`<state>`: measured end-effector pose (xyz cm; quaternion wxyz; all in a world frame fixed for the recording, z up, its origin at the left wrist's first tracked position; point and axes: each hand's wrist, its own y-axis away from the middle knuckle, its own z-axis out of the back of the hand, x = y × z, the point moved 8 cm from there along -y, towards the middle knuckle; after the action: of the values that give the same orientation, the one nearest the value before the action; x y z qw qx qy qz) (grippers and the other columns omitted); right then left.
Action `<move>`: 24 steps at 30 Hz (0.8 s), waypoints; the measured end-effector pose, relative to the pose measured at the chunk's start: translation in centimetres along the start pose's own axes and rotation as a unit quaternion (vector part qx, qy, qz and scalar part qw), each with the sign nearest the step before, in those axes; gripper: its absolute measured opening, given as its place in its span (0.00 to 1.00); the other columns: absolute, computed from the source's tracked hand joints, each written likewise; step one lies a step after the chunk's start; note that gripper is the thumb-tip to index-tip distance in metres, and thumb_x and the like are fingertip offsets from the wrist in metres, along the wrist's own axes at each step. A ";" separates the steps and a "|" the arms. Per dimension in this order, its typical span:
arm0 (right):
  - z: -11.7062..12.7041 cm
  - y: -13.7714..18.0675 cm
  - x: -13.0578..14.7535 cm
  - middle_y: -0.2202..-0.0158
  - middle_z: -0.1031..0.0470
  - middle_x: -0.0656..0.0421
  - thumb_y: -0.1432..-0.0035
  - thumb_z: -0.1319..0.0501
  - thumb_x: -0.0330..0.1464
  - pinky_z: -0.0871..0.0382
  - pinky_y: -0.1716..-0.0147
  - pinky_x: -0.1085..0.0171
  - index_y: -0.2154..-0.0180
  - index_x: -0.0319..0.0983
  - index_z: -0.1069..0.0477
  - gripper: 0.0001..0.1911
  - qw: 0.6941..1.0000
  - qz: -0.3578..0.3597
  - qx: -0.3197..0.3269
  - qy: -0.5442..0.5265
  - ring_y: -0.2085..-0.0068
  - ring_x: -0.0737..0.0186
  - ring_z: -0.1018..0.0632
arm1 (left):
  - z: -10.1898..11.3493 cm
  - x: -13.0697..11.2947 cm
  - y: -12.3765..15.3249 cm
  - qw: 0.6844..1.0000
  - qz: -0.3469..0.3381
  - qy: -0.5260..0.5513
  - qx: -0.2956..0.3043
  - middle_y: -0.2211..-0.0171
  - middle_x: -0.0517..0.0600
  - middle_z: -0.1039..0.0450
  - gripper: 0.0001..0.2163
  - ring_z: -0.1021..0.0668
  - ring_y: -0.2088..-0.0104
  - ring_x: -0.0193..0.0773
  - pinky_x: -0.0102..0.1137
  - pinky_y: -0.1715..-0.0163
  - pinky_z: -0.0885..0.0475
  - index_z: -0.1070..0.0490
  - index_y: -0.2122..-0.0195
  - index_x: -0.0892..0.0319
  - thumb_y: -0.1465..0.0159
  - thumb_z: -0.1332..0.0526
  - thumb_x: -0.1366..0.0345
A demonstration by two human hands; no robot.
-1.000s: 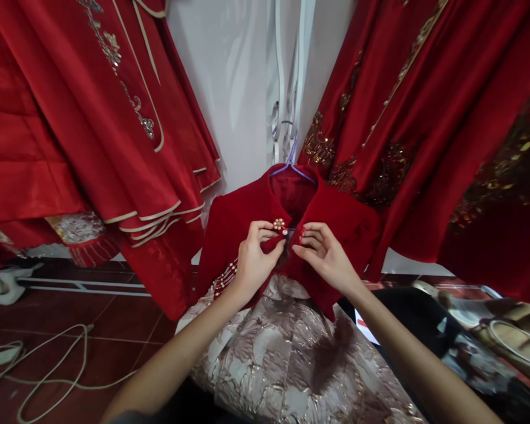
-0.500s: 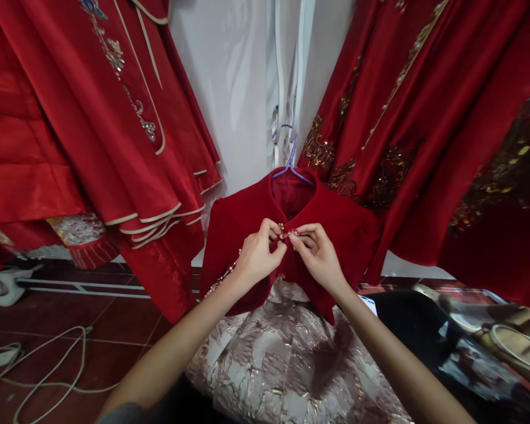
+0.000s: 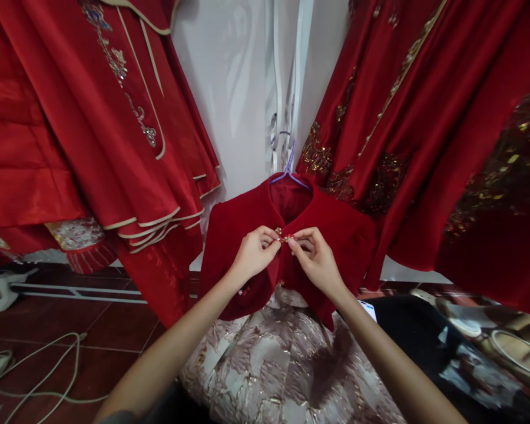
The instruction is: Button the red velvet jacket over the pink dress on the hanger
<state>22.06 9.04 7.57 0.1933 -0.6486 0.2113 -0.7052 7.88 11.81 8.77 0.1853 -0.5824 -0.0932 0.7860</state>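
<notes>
A short red velvet jacket point(image 3: 242, 221) hangs on a purple hanger point(image 3: 288, 169), its stand collar spread apart. At the upper front, just below the collar, my left hand point(image 3: 256, 252) pinches one end of a small red-and-gold beaded fastening point(image 3: 286, 238). Thumb and forefinger of my right hand point(image 3: 314, 254) are closed on its other end. The fingertips hide much of this piece. Another small gold fastening point(image 3: 280, 283) shows lower on the front edge. Below the jacket spreads a pale, shiny brocade fabric point(image 3: 287, 347).
Red embellished garments point(image 3: 128, 147) hang at the left, and more red ones with gold sequins point(image 3: 406, 141) at the right. White cables point(image 3: 77, 353) lie on the dark tiled floor. A black surface point(image 3: 406, 330) holding clear plastic packets point(image 3: 472, 368) is at the right.
Both hands and the jacket sit slightly lower in view. My left hand has tilted flatter, its fingertips staying at the fastening. The beaded trim once visible beside my left wrist is mostly covered.
</notes>
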 end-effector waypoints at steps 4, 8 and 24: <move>0.2 0.2 0.8 0.63 0.26 0.56 0.42 0.39 0.40 0.25 0.69 0.65 0.62 0.41 0.37 0.12 0.997 0.015 -0.014 0.073 0.62 0.61 0.22 | -0.2 -0.6 0.3 1.000 -0.010 0.003 0.017 0.71 0.48 0.26 0.03 0.24 0.70 0.31 0.25 0.68 0.30 0.31 0.69 0.61 0.45 0.40 0.72; 0.2 0.4 1.1 0.63 0.25 0.55 0.42 0.40 0.41 0.25 0.68 0.63 0.63 0.41 0.37 0.12 0.996 0.017 -0.017 0.084 0.62 0.59 0.21 | 0.2 -2.1 1.0 0.995 -0.063 -0.082 0.003 0.69 0.47 0.26 0.02 0.24 0.68 0.33 0.27 0.66 0.30 0.31 0.67 0.59 0.42 0.41 0.68; 1.2 -0.1 0.4 0.64 0.23 0.57 0.50 0.32 0.40 0.24 0.63 0.61 0.65 0.40 0.32 0.15 0.999 -0.024 -0.037 -0.023 0.61 0.59 0.20 | -0.6 -4.1 2.0 0.952 -0.155 -0.263 -0.034 0.66 0.48 0.30 0.02 0.28 0.61 0.38 0.31 0.62 0.30 0.30 0.66 0.56 0.40 0.40 0.67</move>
<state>23.20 8.83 7.99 0.1569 -0.6760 0.2168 -0.6866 9.08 8.33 11.45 0.2535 -0.3396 -0.2541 0.8694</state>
